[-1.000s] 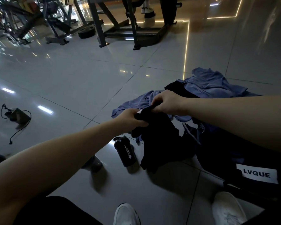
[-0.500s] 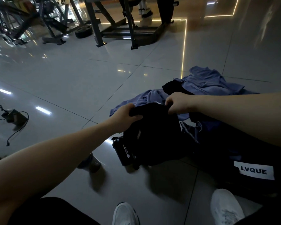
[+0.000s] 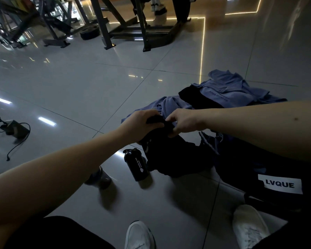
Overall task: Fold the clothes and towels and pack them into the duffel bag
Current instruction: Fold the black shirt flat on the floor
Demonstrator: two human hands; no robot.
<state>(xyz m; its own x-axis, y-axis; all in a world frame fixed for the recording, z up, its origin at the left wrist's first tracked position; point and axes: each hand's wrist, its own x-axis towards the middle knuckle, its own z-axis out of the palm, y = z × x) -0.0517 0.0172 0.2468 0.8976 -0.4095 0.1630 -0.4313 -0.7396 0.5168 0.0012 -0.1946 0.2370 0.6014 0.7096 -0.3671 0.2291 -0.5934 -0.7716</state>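
Observation:
A black garment (image 3: 171, 157) hangs crumpled above the floor, held up at its top edge. My left hand (image 3: 141, 124) grips that edge, and my right hand (image 3: 184, 122) pinches it close beside the left. Behind them lies a heap of blue-purple clothes (image 3: 228, 88) with another black piece (image 3: 196, 97) among them. The dark duffel bag (image 3: 276, 169) with a white LVQUE label sits at the right, partly under my right forearm.
A black shaker bottle (image 3: 136, 165) stands on the tiles just left of the hanging garment, with a grey bottle (image 3: 99, 177) beside it. A small device with a cord (image 3: 13, 129) lies far left. Gym machine frames (image 3: 133, 24) stand at the back. My white shoes (image 3: 139, 235) are at the bottom.
My hands have drawn closer together along the garment's top edge, bunching it. The black cloth now hangs lower and more gathered beside the shaker bottle.

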